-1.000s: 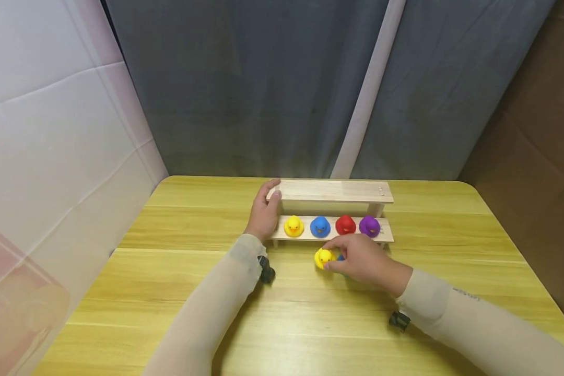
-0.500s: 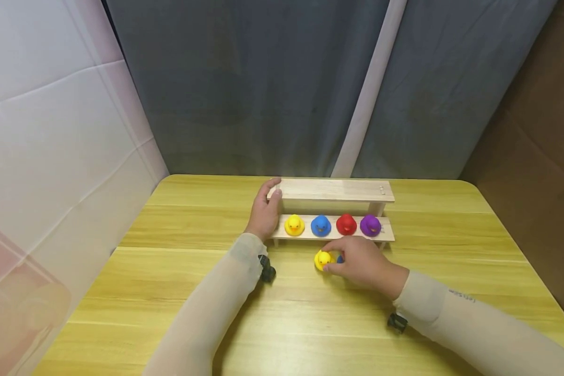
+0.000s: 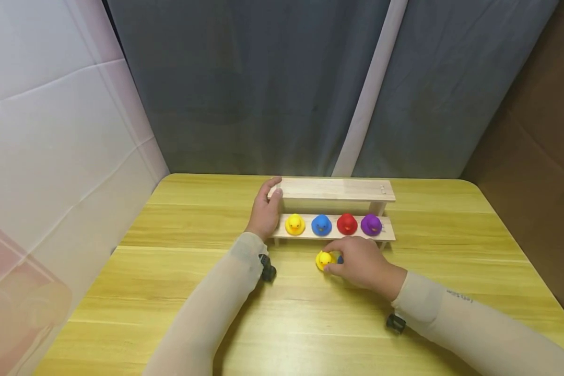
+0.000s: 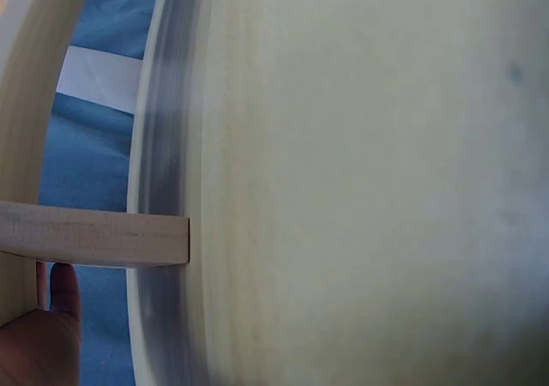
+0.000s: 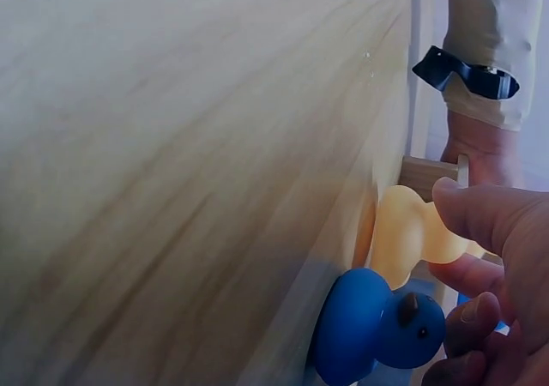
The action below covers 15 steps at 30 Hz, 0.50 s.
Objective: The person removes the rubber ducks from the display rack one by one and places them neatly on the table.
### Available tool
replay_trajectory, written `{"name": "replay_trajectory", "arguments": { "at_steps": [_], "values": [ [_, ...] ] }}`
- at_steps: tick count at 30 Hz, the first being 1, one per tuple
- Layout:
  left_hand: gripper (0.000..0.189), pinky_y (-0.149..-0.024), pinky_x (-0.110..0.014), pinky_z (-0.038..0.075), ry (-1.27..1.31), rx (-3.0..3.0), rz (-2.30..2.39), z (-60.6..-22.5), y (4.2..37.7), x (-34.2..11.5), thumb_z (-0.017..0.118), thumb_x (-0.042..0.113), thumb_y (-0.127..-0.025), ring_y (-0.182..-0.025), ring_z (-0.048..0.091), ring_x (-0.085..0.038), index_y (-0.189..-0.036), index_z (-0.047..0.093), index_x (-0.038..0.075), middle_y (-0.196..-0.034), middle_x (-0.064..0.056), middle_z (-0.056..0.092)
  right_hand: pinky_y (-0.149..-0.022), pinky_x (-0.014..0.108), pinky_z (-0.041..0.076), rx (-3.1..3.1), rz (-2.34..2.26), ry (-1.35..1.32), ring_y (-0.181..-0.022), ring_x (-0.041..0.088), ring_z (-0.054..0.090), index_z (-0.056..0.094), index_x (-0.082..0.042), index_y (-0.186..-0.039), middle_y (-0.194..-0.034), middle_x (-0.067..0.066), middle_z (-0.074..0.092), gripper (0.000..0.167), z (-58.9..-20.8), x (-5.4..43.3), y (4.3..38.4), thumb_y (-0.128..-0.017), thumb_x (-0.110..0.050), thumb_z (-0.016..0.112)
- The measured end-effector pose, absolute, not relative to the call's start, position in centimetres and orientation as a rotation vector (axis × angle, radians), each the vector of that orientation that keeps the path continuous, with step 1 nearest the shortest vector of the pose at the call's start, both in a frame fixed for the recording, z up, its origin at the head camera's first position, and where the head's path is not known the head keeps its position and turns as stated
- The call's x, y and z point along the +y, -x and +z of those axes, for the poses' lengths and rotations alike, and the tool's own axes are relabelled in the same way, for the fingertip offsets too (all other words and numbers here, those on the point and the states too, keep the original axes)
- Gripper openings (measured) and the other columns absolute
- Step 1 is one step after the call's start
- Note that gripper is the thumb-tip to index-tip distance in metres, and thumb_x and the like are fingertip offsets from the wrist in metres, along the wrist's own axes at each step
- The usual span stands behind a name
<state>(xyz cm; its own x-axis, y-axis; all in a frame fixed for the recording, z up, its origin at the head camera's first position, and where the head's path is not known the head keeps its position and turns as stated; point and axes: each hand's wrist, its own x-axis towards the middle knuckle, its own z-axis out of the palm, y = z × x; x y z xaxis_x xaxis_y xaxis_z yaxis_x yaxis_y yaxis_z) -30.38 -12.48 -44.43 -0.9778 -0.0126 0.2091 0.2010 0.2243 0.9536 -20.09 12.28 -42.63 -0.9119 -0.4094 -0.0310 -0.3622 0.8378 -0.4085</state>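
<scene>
My left hand (image 3: 264, 211) grips the left end of a two-step wooden rack (image 3: 336, 189), fingers over the upper board. In the left wrist view, part of that hand (image 4: 43, 343) shows behind a rack leg (image 4: 94, 236). In front of the rack, my right hand (image 3: 364, 262) pinches a yellow rubber duck (image 3: 325, 259) by its head between thumb and fingers. The duck's base sits at the table surface. Right beside it is a blue rubber duck (image 5: 356, 326), mostly hidden behind the right hand in the head view but plain in the right wrist view.
On the rack's lower board, a yellow duck (image 3: 294, 224), a blue duck (image 3: 321, 225), a red duck (image 3: 347, 224) and a purple duck (image 3: 371, 224) stand in a row. The upper board carries none. A grey curtain (image 3: 244, 89) hangs behind the wooden table (image 3: 169, 292).
My right hand and the yellow duck have shifted very slightly toward me, away from the rack. The left hand keeps its place on the rack.
</scene>
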Motion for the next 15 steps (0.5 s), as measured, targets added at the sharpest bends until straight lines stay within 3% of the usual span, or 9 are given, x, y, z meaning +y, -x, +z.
{"name": "replay_trajectory", "arguments": {
  "at_steps": [9, 15],
  "values": [
    [0.044, -0.123, -0.050, 0.034, 0.184, -2.319, -1.844, -44.44, 30.45, -12.52, 0.043, 0.031, -0.114, -0.142, 0.047, -0.027, -0.156, 0.048, 0.019, -0.165, -0.002, 0.041, -0.094, 0.046, 0.052, 2.902, -0.598, 0.592, -0.106, 0.019, 0.070, 0.079, -0.024, -0.121, -0.118, -0.008, 0.078, 0.040, -42.57, 12.07, 20.00, -0.085, -0.040, 0.088],
    [0.043, -0.122, -0.050, 0.035, 0.172, -2.321, -1.849, -44.38, 30.40, -12.48, 0.043, 0.031, -0.114, -0.141, 0.048, -0.027, -0.155, 0.049, 0.021, -0.165, -0.002, 0.041, -0.091, 0.044, 0.052, 2.896, -0.604, 0.581, -0.093, 0.015, 0.067, 0.079, -0.023, -0.120, -0.117, -0.007, 0.078, 0.041, -42.49, 11.98, 20.01, -0.084, -0.039, 0.089]
  ]
}}
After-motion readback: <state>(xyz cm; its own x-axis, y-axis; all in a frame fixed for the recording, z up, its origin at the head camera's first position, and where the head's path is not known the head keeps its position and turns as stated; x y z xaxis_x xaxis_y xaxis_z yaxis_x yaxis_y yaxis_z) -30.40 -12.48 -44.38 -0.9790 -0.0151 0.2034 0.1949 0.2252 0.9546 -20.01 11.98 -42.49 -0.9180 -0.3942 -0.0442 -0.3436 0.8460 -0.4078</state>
